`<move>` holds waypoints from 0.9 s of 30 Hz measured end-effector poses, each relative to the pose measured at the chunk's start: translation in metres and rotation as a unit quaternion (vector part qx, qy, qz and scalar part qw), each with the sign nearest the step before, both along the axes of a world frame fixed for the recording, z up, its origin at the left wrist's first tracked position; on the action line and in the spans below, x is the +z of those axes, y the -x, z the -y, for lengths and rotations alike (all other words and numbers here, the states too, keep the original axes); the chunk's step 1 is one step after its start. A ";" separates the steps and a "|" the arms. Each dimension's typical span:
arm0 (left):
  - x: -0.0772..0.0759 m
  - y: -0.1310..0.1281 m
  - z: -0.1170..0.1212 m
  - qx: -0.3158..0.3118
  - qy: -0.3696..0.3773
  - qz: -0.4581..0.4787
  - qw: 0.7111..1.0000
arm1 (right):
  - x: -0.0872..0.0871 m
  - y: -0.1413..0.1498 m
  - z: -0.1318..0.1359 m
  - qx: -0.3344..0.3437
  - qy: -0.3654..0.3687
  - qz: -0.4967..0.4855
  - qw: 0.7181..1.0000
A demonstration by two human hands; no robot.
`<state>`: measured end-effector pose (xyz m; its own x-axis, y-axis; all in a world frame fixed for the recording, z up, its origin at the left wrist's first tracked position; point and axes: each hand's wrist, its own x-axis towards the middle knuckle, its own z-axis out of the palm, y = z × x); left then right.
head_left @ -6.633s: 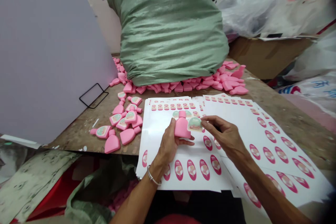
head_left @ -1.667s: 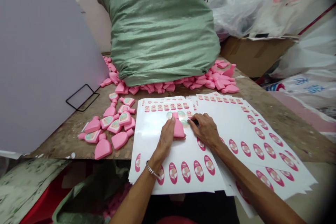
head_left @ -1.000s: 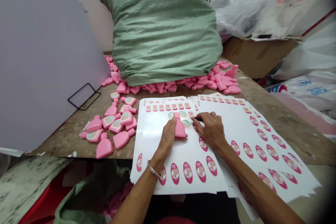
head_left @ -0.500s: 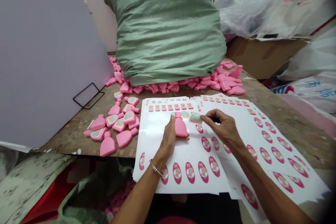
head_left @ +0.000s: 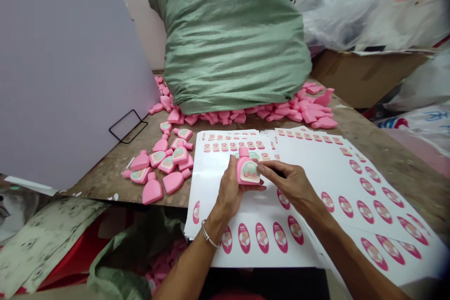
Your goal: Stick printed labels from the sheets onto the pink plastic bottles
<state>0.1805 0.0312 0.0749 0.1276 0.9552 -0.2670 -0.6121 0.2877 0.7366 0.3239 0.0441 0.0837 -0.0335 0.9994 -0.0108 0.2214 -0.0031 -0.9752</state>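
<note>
My left hand [head_left: 230,187] grips a small pink plastic bottle [head_left: 246,168] upright over a stack of white sticker sheets [head_left: 246,215]. A green-edged label now sits on the bottle's front. My right hand [head_left: 290,185] has its fingers pinched together, the fingertips pressing against the right edge of that label. A metal bangle [head_left: 209,239] circles my left wrist. Both hands hover just above the top sheet, which carries rows of pink oval stickers [head_left: 262,236].
A cluster of labelled and plain pink bottles [head_left: 163,168] lies left of the sheets. A big green woven sack [head_left: 228,33] spills more pink bottles [head_left: 298,110] along the back of the wooden table [head_left: 386,159]. A grey board [head_left: 63,65] on a wire stand stands at left.
My right hand peeled a label off the sheet, carried it to the bottle and set it on the front. My left hand lifted the bottle slightly off the sheets.
</note>
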 end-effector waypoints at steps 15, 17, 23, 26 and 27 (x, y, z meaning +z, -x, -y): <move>-0.001 0.000 -0.002 -0.004 0.010 0.003 1.000 | -0.002 0.001 -0.001 0.004 -0.023 0.023 0.999; 0.000 0.000 -0.002 -0.004 0.013 0.003 1.000 | -0.002 0.001 0.000 0.004 -0.025 0.028 0.999; -0.003 -0.001 -0.002 -0.006 0.002 0.000 1.000 | -0.002 0.001 0.000 0.000 -0.035 0.039 0.999; -0.003 0.000 -0.001 -0.012 -0.007 0.003 1.000 | -0.003 0.001 0.001 -0.003 -0.050 0.045 0.998; -0.003 0.000 -0.001 -0.016 -0.009 0.005 1.000 | -0.003 0.001 0.002 -0.004 -0.056 0.049 0.997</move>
